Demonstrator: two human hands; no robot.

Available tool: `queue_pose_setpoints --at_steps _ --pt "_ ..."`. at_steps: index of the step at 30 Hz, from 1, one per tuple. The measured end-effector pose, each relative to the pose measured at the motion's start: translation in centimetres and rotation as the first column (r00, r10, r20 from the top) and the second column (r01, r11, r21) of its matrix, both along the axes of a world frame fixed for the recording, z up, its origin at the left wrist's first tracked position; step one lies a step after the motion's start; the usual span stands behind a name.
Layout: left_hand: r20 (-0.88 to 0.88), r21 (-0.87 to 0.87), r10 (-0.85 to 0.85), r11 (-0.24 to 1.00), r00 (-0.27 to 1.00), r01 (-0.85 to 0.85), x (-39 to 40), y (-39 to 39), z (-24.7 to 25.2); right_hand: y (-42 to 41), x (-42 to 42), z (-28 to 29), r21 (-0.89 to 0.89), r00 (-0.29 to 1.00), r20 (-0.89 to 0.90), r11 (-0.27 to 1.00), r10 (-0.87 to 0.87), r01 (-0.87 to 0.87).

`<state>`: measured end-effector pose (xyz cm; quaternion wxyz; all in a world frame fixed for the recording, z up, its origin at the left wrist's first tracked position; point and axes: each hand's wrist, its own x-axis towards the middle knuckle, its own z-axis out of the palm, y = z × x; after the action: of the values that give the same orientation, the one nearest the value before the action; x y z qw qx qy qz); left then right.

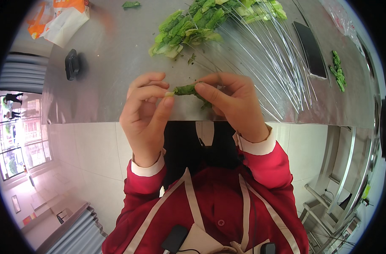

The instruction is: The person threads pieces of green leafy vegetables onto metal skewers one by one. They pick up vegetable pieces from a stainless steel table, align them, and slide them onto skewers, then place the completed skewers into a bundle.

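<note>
Close to the table's near edge, my right hand [235,101] pinches a rolled green leaf [185,90] between thumb and fingers. A loose leaf flap hangs below my right fingers. At the roll's left end, the thumb and index fingertip of my left hand [147,114] close on a small pale tip; the other left fingers are curled and apart from it. Beyond my hands lies a pile of leafy greens [193,28]. Many thin metal skewers [285,63] fan out to the right, their far ends lying across the greens.
The metal table [116,63] has its near edge just before my body. A black phone-like slab [309,49] and a leafy bundle [338,71] lie right. On the left are a small black object [72,64] and an orange-and-white bag [64,20]. Clear plastic [342,17] lies far right.
</note>
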<state>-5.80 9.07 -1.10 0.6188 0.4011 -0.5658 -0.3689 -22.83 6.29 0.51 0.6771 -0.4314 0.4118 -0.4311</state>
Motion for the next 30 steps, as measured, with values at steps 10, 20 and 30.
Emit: queue_pose_setpoints --at_steps 10,20,30 --pt "0.06 0.027 -0.098 0.995 0.993 0.096 -2.1 -0.6 0.9 -0.1 0.0 -0.3 -0.049 1.0 0.005 0.998 -0.028 0.029" --pt "0.05 0.084 -0.099 0.992 0.994 0.094 -1.8 -0.7 1.0 -0.2 -0.2 -0.5 -0.016 0.996 0.085 1.0 -0.015 0.016" --pt "-0.034 0.19 -0.104 0.976 0.994 0.109 -1.5 -0.6 1.8 -0.2 -0.3 -0.4 -0.019 0.999 -0.024 0.999 0.038 -0.039"
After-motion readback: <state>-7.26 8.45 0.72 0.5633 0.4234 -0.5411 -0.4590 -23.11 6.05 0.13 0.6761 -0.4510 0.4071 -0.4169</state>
